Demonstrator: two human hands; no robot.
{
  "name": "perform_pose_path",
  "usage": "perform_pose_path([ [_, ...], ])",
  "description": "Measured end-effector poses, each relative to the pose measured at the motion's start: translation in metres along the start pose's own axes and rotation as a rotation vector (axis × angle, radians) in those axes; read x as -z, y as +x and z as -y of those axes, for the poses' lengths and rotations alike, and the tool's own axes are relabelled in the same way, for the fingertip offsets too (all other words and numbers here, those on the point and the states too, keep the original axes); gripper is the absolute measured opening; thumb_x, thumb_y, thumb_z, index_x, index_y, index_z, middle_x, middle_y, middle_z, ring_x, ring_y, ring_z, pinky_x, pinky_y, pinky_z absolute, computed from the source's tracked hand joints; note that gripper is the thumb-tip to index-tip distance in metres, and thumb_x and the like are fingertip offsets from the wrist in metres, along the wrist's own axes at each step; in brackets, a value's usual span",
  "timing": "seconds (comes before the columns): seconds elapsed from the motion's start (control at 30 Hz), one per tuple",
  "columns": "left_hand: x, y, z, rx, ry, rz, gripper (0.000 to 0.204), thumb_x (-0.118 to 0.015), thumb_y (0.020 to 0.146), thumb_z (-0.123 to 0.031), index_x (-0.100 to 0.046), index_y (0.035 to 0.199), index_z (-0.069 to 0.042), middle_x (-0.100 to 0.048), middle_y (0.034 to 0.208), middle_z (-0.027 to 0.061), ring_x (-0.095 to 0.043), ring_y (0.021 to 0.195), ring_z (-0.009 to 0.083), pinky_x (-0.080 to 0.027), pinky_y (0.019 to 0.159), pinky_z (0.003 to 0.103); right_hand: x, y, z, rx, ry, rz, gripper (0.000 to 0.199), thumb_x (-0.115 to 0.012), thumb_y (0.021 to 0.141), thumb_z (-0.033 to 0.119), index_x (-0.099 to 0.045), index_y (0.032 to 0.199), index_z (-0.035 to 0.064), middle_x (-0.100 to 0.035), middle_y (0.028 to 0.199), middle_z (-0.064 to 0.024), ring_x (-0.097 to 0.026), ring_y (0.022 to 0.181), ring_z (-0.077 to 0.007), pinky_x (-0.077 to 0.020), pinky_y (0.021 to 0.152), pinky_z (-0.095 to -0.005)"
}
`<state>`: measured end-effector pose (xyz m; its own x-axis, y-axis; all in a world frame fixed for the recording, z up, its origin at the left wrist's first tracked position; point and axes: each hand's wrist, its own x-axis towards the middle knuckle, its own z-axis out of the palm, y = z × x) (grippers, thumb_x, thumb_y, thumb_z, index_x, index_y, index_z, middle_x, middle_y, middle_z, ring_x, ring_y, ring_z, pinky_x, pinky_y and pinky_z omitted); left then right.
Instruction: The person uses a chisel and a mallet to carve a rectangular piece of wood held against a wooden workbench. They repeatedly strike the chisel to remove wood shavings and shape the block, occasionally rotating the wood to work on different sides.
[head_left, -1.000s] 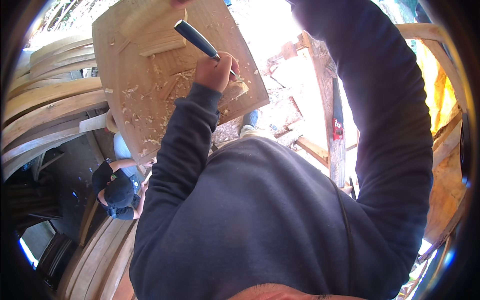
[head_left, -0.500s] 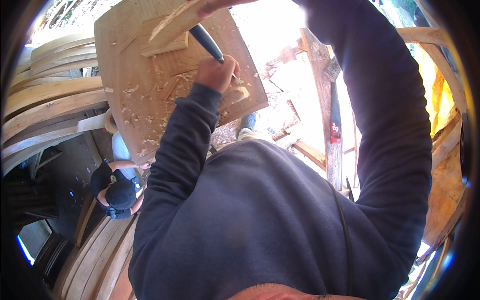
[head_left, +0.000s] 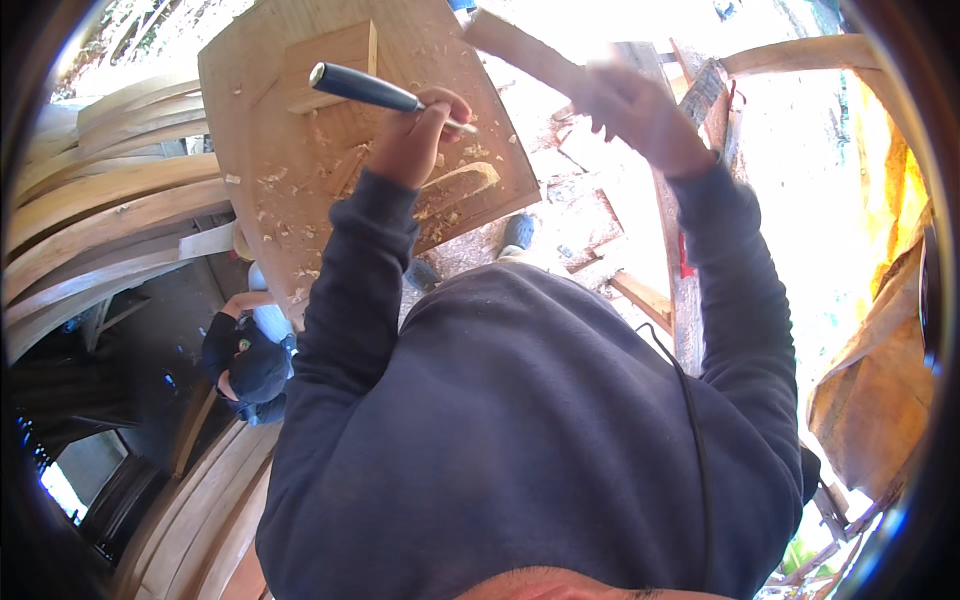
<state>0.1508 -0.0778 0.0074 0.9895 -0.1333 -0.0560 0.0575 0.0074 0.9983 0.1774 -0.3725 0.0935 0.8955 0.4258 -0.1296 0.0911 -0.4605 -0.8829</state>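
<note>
Wood panel (head_left: 290,120) under left hand (head_left: 415,140), grip clenching chisel (head_left: 365,88); right hand (head_left: 640,110) grasps stick (head_left: 520,48) beyond panel edge.

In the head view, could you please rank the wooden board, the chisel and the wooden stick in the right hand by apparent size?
1. Wooden board, clearly largest.
2. Chisel and wooden stick: they look about alike; the stick is blurred, so I won't rank them.

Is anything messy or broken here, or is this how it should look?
Nothing looks broken. Pale wood shavings lie scattered over the wooden panel around the left hand, which grips a dark-handled chisel. The right hand holds a wooden stick raised and blurred. Curved planks are stacked at the left.
</note>
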Motion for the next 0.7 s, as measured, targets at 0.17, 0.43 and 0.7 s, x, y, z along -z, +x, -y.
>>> perform_pose_path([
  [0.17, 0.015, -0.040, -0.021, -0.055, 0.590, 0.087, 0.018, -0.056, 0.100, -0.015, -0.072, 0.098, -0.005, -0.068, 0.082, 0.0090, -0.066, 0.078, 0.0215, -0.052, 0.071, 0.034, -0.030, -0.070, -0.091, -0.403, 0.265, -0.092, 0.047, -0.060, 0.105, 0.041, -0.065, 0.131, 0.0017, -0.067, 0.091, -0.0023, -0.063, 0.074, -0.0087, -0.0531, 0.063, -0.0246],
  [0.43, 0.006, -0.058, -0.008, -0.239, 1.232, 0.094, 0.035, -0.078, 0.087, -0.042, -0.078, 0.101, -0.010, -0.071, 0.078, 0.0148, -0.070, 0.075, 0.0356, -0.054, 0.068, 0.046, -0.047, -0.113, -0.148, -0.432, 0.521, -0.192, 0.052, -0.061, 0.105, 0.042, -0.062, 0.136, 0.0005, -0.069, 0.093, -0.0044, -0.064, 0.073, -0.0102, -0.0544, 0.063, -0.0254],
  [0.7, 0.011, -0.046, -0.015, 0.272, 1.109, 0.283, 0.064, -0.084, 0.077, -0.062, -0.077, 0.100, -0.002, -0.064, 0.068, 0.0093, -0.062, 0.061, 0.0221, -0.048, 0.060, 0.038, -0.042, -0.120, -0.173, -0.443, 0.575, -0.252, 0.045, -0.059, 0.106, 0.043, -0.066, 0.126, 0.0028, -0.067, 0.091, -0.0027, -0.062, 0.071, -0.0081, -0.0538, 0.061, -0.0238],
])
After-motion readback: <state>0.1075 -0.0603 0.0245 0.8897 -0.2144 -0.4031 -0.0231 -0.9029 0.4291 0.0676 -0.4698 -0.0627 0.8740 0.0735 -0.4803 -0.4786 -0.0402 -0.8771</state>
